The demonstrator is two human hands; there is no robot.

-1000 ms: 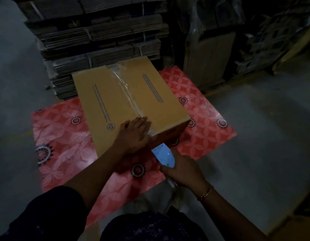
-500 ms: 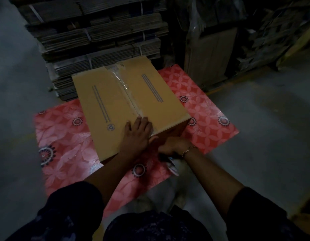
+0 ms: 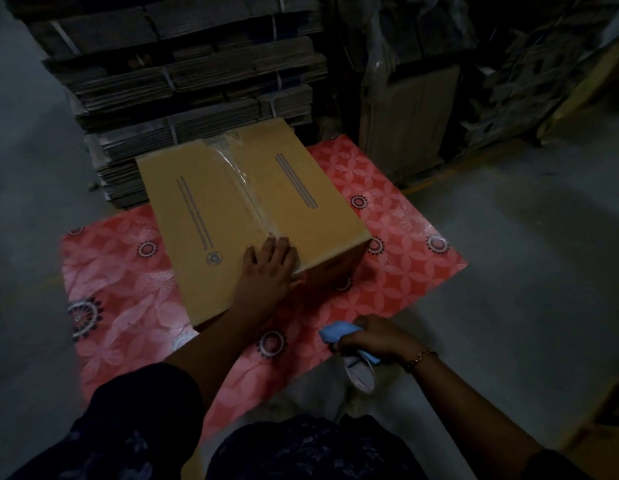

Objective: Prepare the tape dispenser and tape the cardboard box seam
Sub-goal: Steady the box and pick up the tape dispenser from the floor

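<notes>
- On the red floral-patterned mat (image 3: 398, 237) spread over the grey concrete floor (image 3: 509, 271) sits the closed brown cardboard box (image 3: 204, 202), its two top flaps meeting along a centre seam (image 3: 252, 199).
- A strip of clear glossy tape (image 3: 237, 171) already lies along that seam from the far edge to the near edge, where it appears to fold over the front face; the far end looks slightly wrinkled.
- Left hand (image 3: 266, 268) lies flat and spread, palm down, on the near end of the seam, fingers pressing the tape at the box's front edge; it grips nothing.
- Right hand (image 3: 374, 337) is closed around the light-blue plastic tape dispenser (image 3: 336, 332), held low over the mat's near edge, well apart from the box and just in front of the person's body. Part of the dispenser is hidden by the fingers, so whether the tape is cut free of it cannot be told.
- Judged from this, the top seam is essentially taped and the dispenser stands clear of the box.
- What seems left is rubbing down the near end so it bonds to the front face, and perhaps smoothing the wrinkled far end.
- Behind the box stand bundled stacks of flattened cardboard (image 3: 183, 81), dim and not part of the job.
</notes>
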